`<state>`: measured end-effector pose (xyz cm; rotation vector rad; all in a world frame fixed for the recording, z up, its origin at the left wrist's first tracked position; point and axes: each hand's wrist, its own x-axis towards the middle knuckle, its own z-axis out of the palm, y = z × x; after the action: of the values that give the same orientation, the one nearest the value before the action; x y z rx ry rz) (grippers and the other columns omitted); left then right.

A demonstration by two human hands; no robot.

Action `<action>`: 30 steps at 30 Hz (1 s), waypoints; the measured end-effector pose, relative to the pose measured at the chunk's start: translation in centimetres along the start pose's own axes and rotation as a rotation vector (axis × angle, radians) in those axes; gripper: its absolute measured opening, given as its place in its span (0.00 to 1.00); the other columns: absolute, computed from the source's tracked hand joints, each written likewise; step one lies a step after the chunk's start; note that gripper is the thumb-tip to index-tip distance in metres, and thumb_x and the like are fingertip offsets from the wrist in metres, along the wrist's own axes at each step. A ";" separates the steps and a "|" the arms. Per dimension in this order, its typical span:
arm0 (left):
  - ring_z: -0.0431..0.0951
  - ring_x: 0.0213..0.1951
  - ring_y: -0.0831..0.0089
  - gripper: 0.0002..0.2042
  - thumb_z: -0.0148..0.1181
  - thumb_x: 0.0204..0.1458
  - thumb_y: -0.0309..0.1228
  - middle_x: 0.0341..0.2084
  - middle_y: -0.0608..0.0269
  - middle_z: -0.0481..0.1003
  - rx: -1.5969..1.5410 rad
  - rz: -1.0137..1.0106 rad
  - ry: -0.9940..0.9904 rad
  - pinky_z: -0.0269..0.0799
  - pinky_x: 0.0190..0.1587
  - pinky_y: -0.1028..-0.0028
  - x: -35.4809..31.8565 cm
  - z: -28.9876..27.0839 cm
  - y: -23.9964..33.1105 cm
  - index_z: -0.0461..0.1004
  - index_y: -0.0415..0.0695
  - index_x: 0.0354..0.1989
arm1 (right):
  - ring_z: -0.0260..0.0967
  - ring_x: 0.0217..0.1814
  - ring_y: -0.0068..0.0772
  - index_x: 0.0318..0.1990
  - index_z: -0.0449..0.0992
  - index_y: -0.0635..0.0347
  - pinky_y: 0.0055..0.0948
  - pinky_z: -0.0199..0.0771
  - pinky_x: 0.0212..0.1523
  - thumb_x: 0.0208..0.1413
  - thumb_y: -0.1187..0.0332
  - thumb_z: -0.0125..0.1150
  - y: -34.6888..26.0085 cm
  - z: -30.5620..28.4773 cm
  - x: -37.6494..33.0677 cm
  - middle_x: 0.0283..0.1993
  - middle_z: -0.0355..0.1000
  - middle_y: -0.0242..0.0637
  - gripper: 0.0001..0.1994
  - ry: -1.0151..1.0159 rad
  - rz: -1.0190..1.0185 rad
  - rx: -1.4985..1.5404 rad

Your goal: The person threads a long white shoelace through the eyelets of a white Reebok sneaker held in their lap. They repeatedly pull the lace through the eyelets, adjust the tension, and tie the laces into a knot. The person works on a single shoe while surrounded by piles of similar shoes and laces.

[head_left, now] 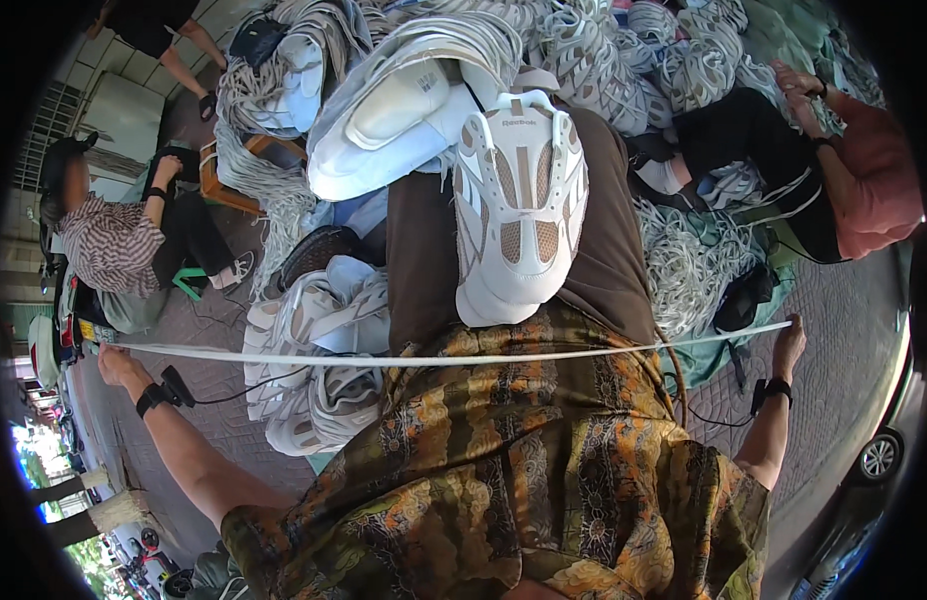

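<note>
Left hand (116,364) at 9 o'clock, right hand (788,347) at 3: I'm gripping 1 white lace (384,361) taut; shoe upper (527,200) at 12 is apparently waiting unlaced.

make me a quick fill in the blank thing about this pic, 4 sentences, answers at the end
1. A white lace stretches from the left hand to the ____ hand.
2. The trousers beneath the white-and-tan shoe upper are ____ in colour.
3. The co-worker in the checked shirt sits off to the person's ____ side.
4. The low stool near that co-worker's legs is ____ in colour.

Missing words: right; brown; left; green.
</note>
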<state>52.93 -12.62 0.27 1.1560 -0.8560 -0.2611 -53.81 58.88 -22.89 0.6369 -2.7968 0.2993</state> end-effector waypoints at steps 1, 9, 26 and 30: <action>0.72 0.20 0.72 0.08 0.54 0.51 0.25 0.21 0.61 0.75 0.131 0.002 -0.037 0.69 0.24 0.74 -0.2 -0.1 0.3 0.78 0.39 0.36 | 0.74 0.40 0.59 0.43 0.74 0.59 0.50 0.71 0.37 0.58 0.74 0.46 0.2 -0.1 0.1 0.36 0.75 0.53 0.10 -0.003 0.014 0.014; 0.78 0.43 0.63 0.12 0.56 0.53 0.28 0.42 0.56 0.78 0.770 0.811 -0.608 0.71 0.48 0.69 -21.4 14.9 9.9 0.76 0.38 0.44 | 0.72 0.45 0.28 0.52 0.75 0.66 0.25 0.71 0.47 0.50 0.80 0.47 -17.6 -3.5 2.0 0.44 0.77 0.38 0.20 -0.354 -0.117 0.715; 0.74 0.35 0.67 0.16 0.63 0.42 0.20 0.39 0.60 0.69 -0.274 0.582 -1.517 0.74 0.36 0.71 -59.8 24.0 16.3 0.76 0.42 0.42 | 0.69 0.28 0.29 0.30 0.74 0.62 0.27 0.68 0.28 0.49 0.80 0.63 -47.1 -7.5 -5.4 0.29 0.71 0.36 0.05 -0.355 -0.755 1.202; 0.73 0.35 0.66 0.16 0.63 0.41 0.19 0.38 0.60 0.69 -0.266 0.604 -1.461 0.74 0.36 0.70 -60.3 23.6 15.9 0.77 0.42 0.42 | 0.71 0.29 0.37 0.33 0.76 0.61 0.29 0.70 0.31 0.48 0.81 0.62 -46.9 -8.0 -5.5 0.30 0.72 0.38 0.06 -0.302 -0.827 1.165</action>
<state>-7.68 13.23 -10.00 0.2445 -2.2927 -0.7063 -26.41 21.72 -10.27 2.0665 -2.0259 1.7291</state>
